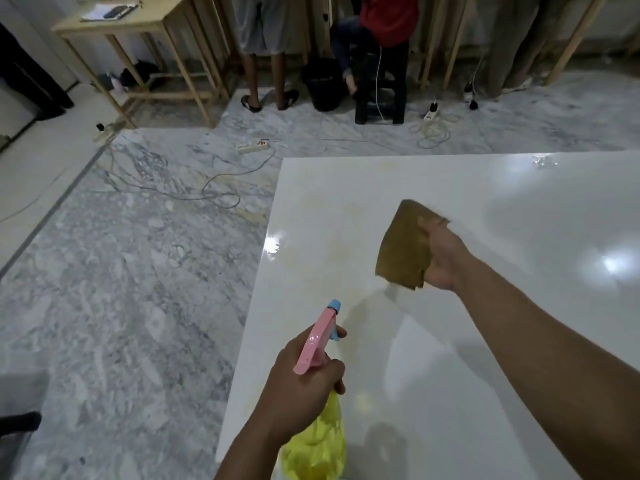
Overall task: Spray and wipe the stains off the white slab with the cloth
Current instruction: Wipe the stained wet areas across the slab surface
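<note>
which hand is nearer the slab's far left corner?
Right. The right hand, holding the cloth, is out over the slab; the left hand, with the spray bottle, is nearer the body.

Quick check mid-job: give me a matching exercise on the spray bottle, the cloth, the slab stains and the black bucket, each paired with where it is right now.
Things:
1. spray bottle
2. cloth
3. yellowish stains
4. black bucket

Places:
A. on the floor by the far wooden frames
B. held in the right hand above the white slab
C. gripped in the left hand, nozzle pointing away
D. on the slab's left part, near its edge

Pairs: 1-C, 2-B, 3-D, 4-A
</note>
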